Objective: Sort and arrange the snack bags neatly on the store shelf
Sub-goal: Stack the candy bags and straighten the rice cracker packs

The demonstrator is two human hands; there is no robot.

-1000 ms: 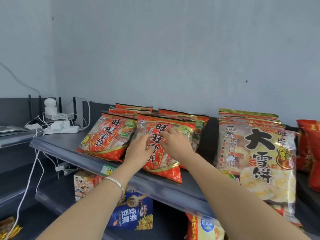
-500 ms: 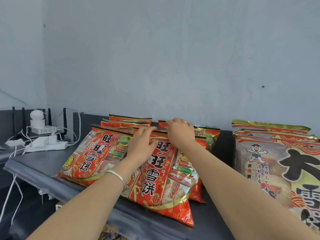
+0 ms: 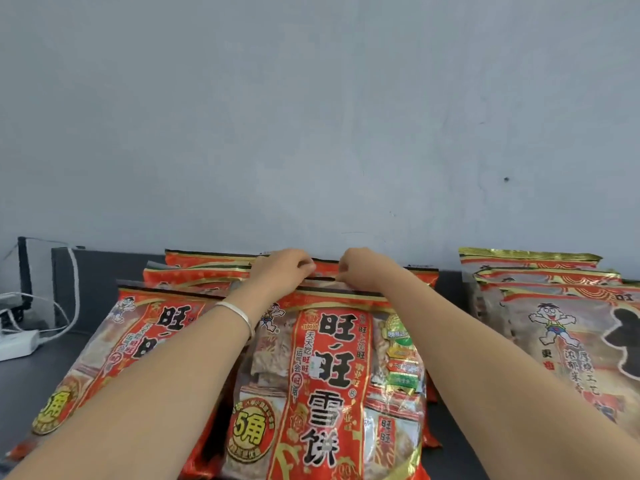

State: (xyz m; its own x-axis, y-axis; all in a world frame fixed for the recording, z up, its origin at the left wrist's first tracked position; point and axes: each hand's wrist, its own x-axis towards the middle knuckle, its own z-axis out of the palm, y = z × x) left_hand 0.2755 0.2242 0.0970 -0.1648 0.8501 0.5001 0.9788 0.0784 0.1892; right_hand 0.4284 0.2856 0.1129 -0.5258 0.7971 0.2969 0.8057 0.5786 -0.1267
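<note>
A red rice-cracker bag (image 3: 332, 382) leans in front of me on the dark shelf (image 3: 31, 375). Both hands reach over its top edge to the bags behind it. My left hand (image 3: 280, 271), with a silver bracelet on the wrist, pinches the top seam of a rear red bag (image 3: 325, 268). My right hand (image 3: 360, 270) pinches the same seam just to the right. A second stack of the same red bags (image 3: 138, 341) leans at the left. Which rear bag each hand holds is partly hidden by the fingers.
Larger gold-topped snack bags (image 3: 561, 327) stand in a row at the right. A white power strip (image 3: 17, 344) with cables lies at the shelf's left end. The grey wall (image 3: 311, 116) rises directly behind the bags.
Both hands have moved from the face of the front bag up and back to the top seam of the bags behind. The camera has come closer and tilted up.
</note>
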